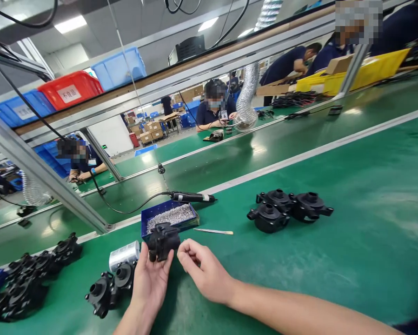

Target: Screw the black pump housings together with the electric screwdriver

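My left hand [152,279] holds up a black plastic pump housing [162,241], its fingers and thumb around the lower sides. Close to the housing's right side is my right hand [203,270], thumb and fingers pinched together; whatever sits between the fingertips is hidden or too small to name. Just behind the housing stands a blue tray [154,211] full of small silvery screws [172,215]. An electric screwdriver [193,197] lies across the tray's back edge, its cord running left. Right of the tray, a thin pointed tool [214,231], perhaps tweezers, rests on the green bench.
Three black housings [269,216] sit at the right. Two more [100,293] and a silvery cylinder [124,256] are left of my hand; several others [30,277] stand far left. A metal post [48,172] rises at left. Co-workers [214,107] sit beyond the conveyor [209,158].
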The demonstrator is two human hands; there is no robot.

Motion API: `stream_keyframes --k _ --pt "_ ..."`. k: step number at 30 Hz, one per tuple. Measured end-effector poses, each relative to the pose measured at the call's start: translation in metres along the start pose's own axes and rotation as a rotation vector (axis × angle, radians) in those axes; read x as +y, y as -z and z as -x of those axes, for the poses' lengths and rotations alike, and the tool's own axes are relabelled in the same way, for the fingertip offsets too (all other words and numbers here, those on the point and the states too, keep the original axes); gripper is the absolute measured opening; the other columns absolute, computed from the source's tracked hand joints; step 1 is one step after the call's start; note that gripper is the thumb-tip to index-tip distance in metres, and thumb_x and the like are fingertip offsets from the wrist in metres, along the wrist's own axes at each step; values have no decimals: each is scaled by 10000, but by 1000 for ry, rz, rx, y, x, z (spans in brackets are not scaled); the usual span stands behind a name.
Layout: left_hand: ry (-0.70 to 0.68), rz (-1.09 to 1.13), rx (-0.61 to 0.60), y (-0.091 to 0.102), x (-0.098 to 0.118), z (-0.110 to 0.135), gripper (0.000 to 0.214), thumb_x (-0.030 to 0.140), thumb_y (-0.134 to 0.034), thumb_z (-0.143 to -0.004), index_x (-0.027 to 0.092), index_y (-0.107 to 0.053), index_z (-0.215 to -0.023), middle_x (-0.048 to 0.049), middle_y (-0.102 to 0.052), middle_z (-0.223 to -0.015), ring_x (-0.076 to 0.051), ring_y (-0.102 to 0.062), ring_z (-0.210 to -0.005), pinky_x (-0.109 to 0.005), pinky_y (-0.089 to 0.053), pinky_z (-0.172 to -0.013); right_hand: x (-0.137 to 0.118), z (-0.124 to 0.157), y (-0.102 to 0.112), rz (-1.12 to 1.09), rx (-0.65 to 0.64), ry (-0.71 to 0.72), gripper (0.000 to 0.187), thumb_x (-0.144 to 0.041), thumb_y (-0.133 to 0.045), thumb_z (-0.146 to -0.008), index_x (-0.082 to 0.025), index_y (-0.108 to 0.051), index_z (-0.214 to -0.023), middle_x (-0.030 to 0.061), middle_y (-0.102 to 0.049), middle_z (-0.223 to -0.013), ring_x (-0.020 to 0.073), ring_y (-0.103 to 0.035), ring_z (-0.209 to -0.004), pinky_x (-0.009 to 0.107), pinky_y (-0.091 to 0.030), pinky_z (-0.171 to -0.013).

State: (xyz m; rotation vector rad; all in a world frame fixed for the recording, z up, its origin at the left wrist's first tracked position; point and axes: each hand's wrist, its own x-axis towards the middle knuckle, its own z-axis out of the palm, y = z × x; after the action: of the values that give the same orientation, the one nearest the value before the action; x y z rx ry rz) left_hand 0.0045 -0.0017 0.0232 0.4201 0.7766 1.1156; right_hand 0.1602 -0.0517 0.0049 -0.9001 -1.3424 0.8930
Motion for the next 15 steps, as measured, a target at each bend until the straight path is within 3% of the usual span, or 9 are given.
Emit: stream_keyframes --k 2,4,9,15 --pt "-1 45 12 -2 1 1 286 295 -489 -1075 131 -722 -1096 -120 -801 -1054 -226 -773 -989 -350 -655 -882 7 -4 -5 -166 65 -189 406 -574 -606 -972 -199 -548 -828 -48 -482 -643 111 -416 -552 249 -332 -516" --pt "18 48 5 -2 -5 2 293 260 -477 -1072 127 -738 -1059 -123 -806 -1039 -222 -776 -979 -333 -654 -881 13 -11 -9 -292 127 -261 486 -661 -666 -891 -202 -536 -798 -58 -501 -624 86 -395 -487 236 -291 -468" --pt "43 22 -47 2 -21 2 261 216 -542 -1021 132 -779 -947 -124 -810 -973 -209 -779 -904 -295 -648 -837 12 -19 -8 -407 177 -308 554 -731 -679 -829 -215 -495 -746 -75 -533 -579 57 -408 -363 221 -249 -401" --pt "9 -27 -142 10 -25 -3 199 320 -729 -915 142 -801 -968 -105 -800 -953 -234 -760 -875 -326 -644 -791 7 -17 -5 -507 190 -332 548 -695 -753 -775 -184 -565 -715 -16 -654 -642 68 -510 -407 213 -357 -437"
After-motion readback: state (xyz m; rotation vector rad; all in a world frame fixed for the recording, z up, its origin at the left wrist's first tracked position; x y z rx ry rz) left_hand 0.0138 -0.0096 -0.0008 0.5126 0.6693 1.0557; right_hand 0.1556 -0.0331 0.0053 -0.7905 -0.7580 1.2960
